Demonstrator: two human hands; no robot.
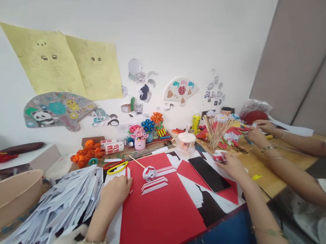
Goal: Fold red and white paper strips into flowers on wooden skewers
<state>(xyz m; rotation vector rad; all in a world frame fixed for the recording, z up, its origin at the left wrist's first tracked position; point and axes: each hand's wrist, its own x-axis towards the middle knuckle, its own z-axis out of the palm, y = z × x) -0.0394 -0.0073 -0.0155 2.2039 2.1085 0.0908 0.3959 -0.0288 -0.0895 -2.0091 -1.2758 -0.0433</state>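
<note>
My left hand (116, 189) is curled, knuckles up, over folded red-and-white paper strips (128, 172) at the left edge of a red paper stack (159, 220); whatever its fingertips grip is hidden. In my right hand (234, 165), above the right part of the table, is a small rolled red-and-white paper flower (219, 156). Between the hands, a white paper flower (149, 173) on a thin wooden stick (136, 162) lies on the red paper. Several more folded strips (154, 184) rest below and beside it. A black phone (209, 174) lies left of my right hand.
Yellow-handled scissors (117, 167) lie beyond my left hand. A heap of white paper strips (64, 201) covers the left side, beside a beige basin (13, 194). A lidded plastic tub (186, 142) and upright wooden sticks (216, 134) stand behind. Another person's hands (258, 135) work at right.
</note>
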